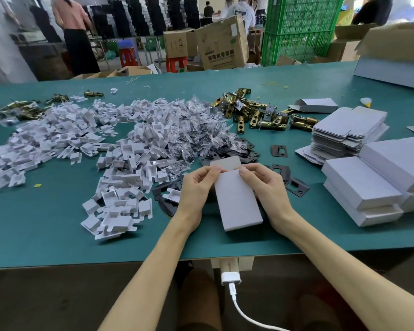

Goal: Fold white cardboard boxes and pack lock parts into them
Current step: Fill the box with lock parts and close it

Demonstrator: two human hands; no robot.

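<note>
A white cardboard box (pixel 237 201) lies lengthwise on the green table (pixel 58 223) near its front edge, its far end flap raised. My left hand (pixel 196 187) grips the box's left side, thumb at the far corner. My right hand (pixel 265 185) holds the right side, thumb on the top edge by the flap. Black strike plates (pixel 279 151) lie scattered just beyond and beside the box. Brass latch bolts (pixel 256 113) are heaped further back. Flat box blanks (pixel 347 130) are stacked at the right, with closed white boxes (pixel 363 187) in front of them.
A wide heap of white plastic inserts (pixel 86 144) and clear screw bags (pixel 194 130) covers the left and middle of the table. A white charger and cable (pixel 230 278) hang under the front edge. Cardboard cartons (pixel 220 44), green crates and people stand beyond the table.
</note>
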